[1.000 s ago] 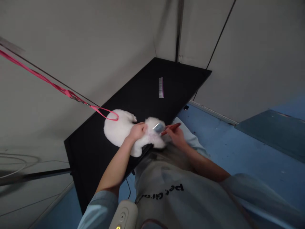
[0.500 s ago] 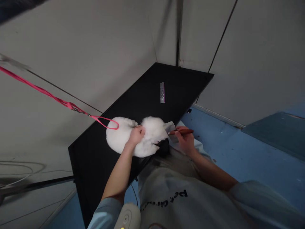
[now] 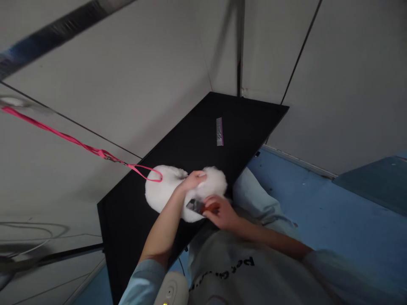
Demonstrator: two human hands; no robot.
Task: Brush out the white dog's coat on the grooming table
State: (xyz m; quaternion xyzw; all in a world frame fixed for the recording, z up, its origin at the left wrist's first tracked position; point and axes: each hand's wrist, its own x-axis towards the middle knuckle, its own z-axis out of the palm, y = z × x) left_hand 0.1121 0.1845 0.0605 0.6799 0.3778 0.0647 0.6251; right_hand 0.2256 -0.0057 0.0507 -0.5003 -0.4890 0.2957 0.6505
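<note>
A white fluffy dog (image 3: 162,192) lies curled on a black table (image 3: 124,245), its face not visible. My left hand (image 3: 194,180) is closed on its fur, between the rounded body and the fluffy part on the right. In my right hand (image 3: 221,212) is a slicker brush (image 3: 196,206) with an orange-brown handle. The brush's dark, flat head lies against the white fur just below my left wrist and is slightly blurred. Looped over the dog's left end is a pink lead (image 3: 92,149) with a metal clip.
Farther along the tabletop lies a metal comb (image 3: 219,132) with a purple edge. A pale wall (image 3: 143,76) runs behind the table, and a metal bar (image 3: 63,29) crosses the upper left. Below the table's right edge is blue floor (image 3: 305,212).
My right hand has brought the brush leftward from beyond the dog's right end onto its fur. My left hand stays on the fur, slightly farther right. The view has shifted a little.
</note>
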